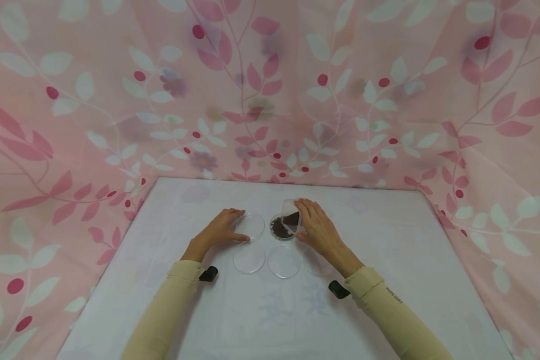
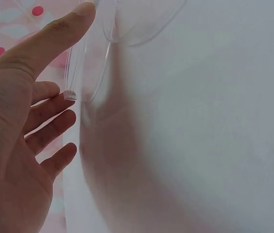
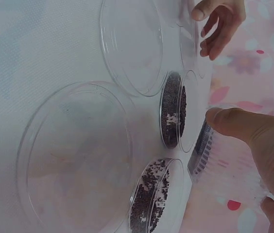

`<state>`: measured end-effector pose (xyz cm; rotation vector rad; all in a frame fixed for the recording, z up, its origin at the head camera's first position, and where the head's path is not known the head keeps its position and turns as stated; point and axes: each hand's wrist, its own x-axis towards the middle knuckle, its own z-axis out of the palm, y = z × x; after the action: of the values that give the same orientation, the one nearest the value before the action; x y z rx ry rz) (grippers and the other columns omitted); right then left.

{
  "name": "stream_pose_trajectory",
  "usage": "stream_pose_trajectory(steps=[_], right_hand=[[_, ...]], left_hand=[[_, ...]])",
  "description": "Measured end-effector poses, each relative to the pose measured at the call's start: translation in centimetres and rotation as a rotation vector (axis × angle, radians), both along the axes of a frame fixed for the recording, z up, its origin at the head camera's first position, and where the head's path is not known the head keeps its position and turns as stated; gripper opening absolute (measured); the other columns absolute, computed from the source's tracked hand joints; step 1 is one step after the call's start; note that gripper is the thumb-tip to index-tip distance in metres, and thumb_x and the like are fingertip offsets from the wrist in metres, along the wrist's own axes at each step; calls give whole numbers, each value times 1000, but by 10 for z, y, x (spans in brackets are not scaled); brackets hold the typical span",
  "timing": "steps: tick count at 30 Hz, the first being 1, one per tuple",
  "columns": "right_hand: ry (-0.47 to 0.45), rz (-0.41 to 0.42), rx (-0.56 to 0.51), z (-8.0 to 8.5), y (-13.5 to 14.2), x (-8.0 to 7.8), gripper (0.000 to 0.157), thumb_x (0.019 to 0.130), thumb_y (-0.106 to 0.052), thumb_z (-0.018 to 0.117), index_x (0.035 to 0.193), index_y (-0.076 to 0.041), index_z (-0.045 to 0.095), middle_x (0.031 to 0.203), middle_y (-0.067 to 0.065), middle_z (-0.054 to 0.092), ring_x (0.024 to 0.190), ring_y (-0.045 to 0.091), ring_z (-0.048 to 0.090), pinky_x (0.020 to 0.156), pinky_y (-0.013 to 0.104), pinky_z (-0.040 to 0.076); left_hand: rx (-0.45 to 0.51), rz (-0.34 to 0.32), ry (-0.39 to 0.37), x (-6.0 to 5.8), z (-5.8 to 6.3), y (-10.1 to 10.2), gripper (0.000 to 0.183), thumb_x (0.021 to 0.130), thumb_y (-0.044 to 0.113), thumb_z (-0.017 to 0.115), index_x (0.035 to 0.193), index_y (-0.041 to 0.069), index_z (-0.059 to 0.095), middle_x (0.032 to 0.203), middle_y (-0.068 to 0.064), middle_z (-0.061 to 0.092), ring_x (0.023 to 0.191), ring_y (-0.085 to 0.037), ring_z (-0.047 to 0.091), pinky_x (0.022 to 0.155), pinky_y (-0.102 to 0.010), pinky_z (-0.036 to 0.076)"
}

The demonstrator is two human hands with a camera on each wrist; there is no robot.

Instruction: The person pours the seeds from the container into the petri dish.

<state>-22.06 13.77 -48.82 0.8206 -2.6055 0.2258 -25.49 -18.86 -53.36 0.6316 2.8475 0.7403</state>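
My left hand (image 1: 222, 227) lies at a clear petri dish (image 1: 252, 227) in the far row, thumb and fingers curved about its rim. In the left wrist view the index fingertip touches the rim (image 2: 70, 95) and the other fingers hang loosely. My right hand (image 1: 318, 227) grips a clear ribbed plastic container (image 3: 224, 160) with dark granules in it. It tilts over a petri dish (image 1: 274, 232) that holds dark granules. Another dish with scattered dark granules (image 3: 149, 199) shows in the right wrist view; my right hand hides most of it from the head view.
Nearer to me is a row of clear petri dishes: the left one (image 1: 249, 258), the middle one (image 1: 284, 261) and the right one (image 1: 317, 262), partly under my right wrist. A white cloth covers the table (image 1: 270, 320). Pink floral fabric (image 1: 270, 100) hangs behind it.
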Motion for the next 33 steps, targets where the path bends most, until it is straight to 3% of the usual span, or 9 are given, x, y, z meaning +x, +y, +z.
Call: stream_pose_trajectory(steps=[13,33], right_hand=[[-30,-18,4,3,0,3,98,65,-29,93,143,0,40,142,18,50,133,32,47,116,45,36],[-50,37,71,17,-24,-11,99,69,-31,90,147,-2,36,145,16,46,136,31,44,119,45,32]], left_hand=[[9,16,0,-3,-7,8,91,71,55,82,143,8,50,140,-15,54,133,-32,47,113,-49,38],[62,29,-24,0,-4,12,91,69,54,84,141,8,52,142,-12,52,135,-29,45,116,-46,36]])
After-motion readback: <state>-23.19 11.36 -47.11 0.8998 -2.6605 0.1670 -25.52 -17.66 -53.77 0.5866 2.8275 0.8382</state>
